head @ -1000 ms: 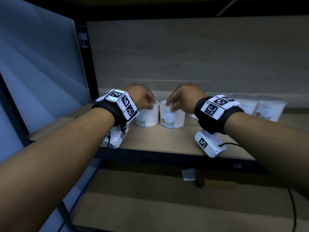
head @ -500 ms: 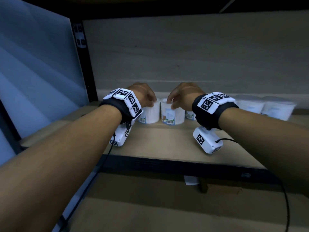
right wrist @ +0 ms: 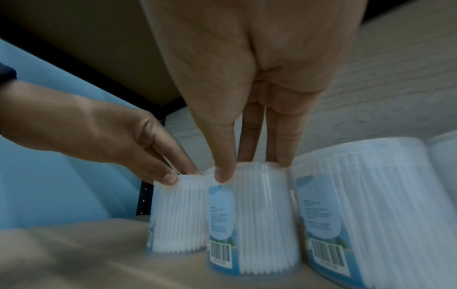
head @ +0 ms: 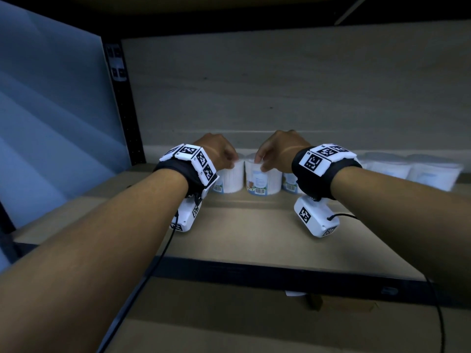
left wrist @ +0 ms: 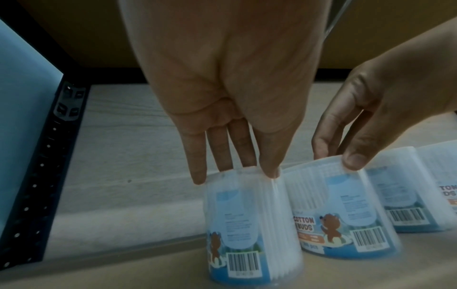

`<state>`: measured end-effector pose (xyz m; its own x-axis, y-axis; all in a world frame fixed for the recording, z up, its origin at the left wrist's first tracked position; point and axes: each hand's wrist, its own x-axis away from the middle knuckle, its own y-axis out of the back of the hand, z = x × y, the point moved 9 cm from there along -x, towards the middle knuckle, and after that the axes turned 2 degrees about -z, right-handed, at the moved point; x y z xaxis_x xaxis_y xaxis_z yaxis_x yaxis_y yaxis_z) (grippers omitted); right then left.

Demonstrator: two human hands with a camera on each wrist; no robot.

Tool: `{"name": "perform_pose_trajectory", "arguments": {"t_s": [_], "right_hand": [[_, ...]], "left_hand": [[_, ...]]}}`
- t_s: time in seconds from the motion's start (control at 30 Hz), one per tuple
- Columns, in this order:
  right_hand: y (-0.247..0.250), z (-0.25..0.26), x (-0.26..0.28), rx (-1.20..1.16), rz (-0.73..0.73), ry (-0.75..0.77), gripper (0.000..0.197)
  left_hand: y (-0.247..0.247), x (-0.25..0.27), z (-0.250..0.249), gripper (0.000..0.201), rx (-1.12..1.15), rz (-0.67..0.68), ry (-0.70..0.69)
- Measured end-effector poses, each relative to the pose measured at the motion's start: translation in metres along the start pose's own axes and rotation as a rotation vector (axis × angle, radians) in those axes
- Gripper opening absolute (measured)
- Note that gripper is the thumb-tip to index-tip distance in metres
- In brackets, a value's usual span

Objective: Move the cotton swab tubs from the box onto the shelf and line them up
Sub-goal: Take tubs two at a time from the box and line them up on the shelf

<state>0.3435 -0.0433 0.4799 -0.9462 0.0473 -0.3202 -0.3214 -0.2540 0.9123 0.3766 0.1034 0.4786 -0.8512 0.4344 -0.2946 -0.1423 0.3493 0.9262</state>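
Both hands were on the shelf point(head: 254, 233), working at the left end of the tub row. My left hand point(head: 216, 151) held the leftmost tub point(left wrist: 249, 230) by its top rim: thumb on the near side, fingers point(left wrist: 197, 166) reaching over the lid to the far side, a pinching grip from above. My right hand point(head: 277, 149) held the second tub point(left wrist: 341, 211) the same way, thumb at the near rim, fingers over the lid.

The two tubs stood upright on the shelf board, just beside each other, their tops close to touching. Label with bear and "COTTON BUDS" faced me on the second tub; barcodes visible on both.

A third tub point(right wrist: 366, 211) stood immediately right of the second. More tubs point(head: 413, 171) continued the row to the right, blurred in the head view.

Grip state: both hands grasping, one tub each.
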Motion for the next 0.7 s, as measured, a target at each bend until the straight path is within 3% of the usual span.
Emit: {"name": "perform_pose_trajectory", "arguments": {"t_s": [0.17,0.3,0.4,0.7], "right_hand": [[-0.001,-0.001,0.000,-0.005,0.000,0.008,0.023],[0.003,-0.003,0.010,-0.051,0.033,0.034,0.025],[0.008,-0.005,0.026,-0.032,0.061,0.086,0.034],[0.051,-0.025,0.088,-0.113,0.037,0.109,0.025]], "left_hand": [[-0.004,-0.003,0.002,0.034,-0.052,0.015,-0.001],[-0.023,0.005,0.005,0.053,-0.198,0.157,-0.009],[-0.024,0.013,0.007,0.064,-0.251,0.158,-0.040],[-0.008,0.061,-0.033,0.055,-0.224,0.117,-0.131]]}}
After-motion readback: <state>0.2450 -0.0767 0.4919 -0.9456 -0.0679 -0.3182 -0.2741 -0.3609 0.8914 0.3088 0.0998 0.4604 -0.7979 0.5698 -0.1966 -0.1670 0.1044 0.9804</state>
